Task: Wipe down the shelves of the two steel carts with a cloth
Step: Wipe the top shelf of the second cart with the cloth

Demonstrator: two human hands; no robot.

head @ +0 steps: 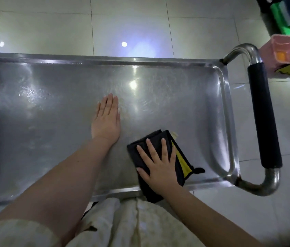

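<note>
The likeliest slip is at the right hand's fingers (150, 148): they only press on the cloth (155, 135), with nothing curled round it, so a quick stroke could let the folded layers slide apart or bunch up and leave streaks. The cloth's near end also hangs over the front rim (119, 190) of the shelf, and a pull toward the body could drag it off altogether. If the cart rolls freely, which cannot be told from here, a hard push could shift it too.

The right hand (158, 164) lies flat, fingers straight and spread, palm down on the black cloth, which shows a yellow layer along its right side. The left hand (106, 120) is flat as well, its fingers (110, 102) straight and close together, resting on bare steel and holding nothing; it looks like a brace.

The cloth sits at the near right part of the top shelf (51, 131), just right of the left wrist and well short of the far rim. Much of the shelf appears to be left to wipe. At the right end stands the cart's handle (263, 113) with its black grip. Beyond it, at the top right, lie pink and yellow cloths (286, 50), and pale floor tiles (122, 24) lie past the cart.
</note>
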